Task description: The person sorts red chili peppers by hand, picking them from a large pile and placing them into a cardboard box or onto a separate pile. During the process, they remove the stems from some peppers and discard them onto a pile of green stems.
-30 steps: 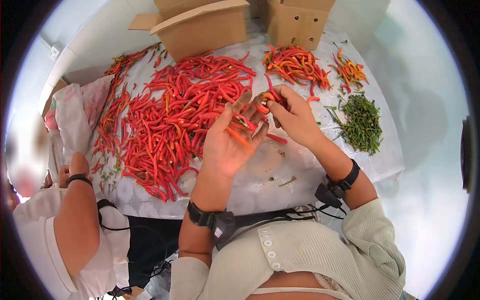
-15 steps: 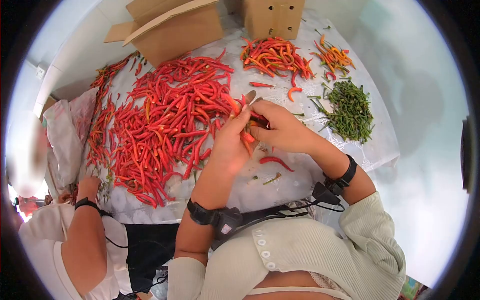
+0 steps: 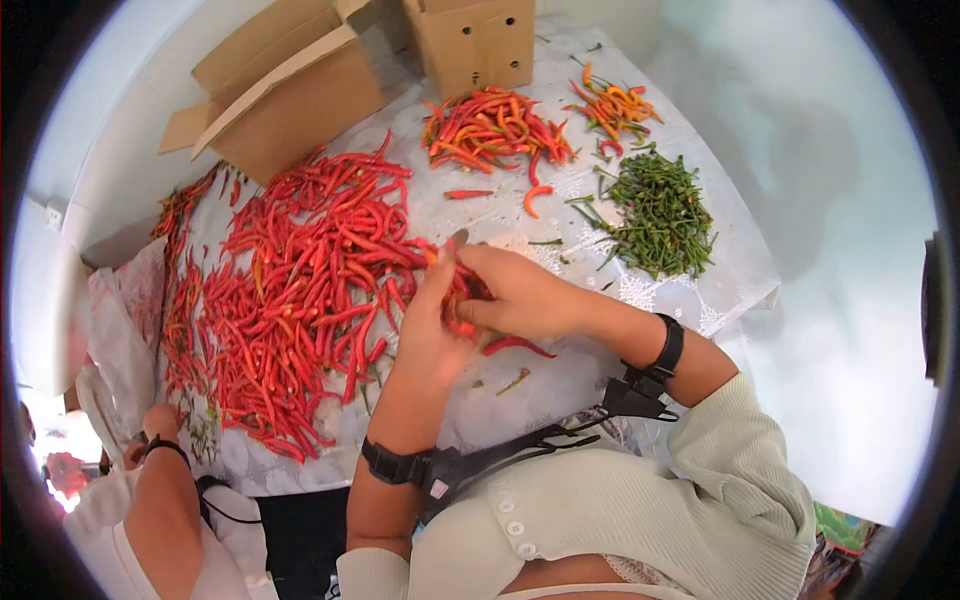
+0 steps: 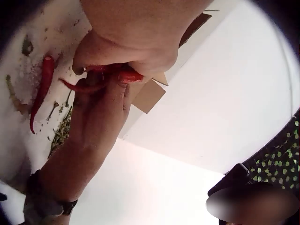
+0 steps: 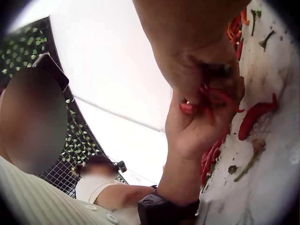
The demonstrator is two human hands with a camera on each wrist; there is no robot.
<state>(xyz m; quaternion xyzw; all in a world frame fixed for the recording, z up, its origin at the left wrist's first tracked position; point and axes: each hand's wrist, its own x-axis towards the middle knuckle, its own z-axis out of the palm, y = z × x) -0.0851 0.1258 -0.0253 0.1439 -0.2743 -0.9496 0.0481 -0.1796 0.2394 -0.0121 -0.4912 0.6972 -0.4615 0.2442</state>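
Both hands meet over the table at the right edge of a large heap of red chilies. The left hand is cupped round several red chilies, which show in its palm in the right wrist view. Against it, the right hand has its fingers curled round chilies, with red ones showing between the two hands in the left wrist view. One loose red chili lies on the table just below the hands. The fingertips are partly hidden.
Behind stand an open carton and a second box. Orange-red chilies, a small orange pile and green stems lie to the right. Another person's arm and a pale bag are at left.
The left palm, earlier open with chilies across it, has closed in against the right hand. A red chili now lies below the hands. The view has shifted, moving the piles left in the frame.
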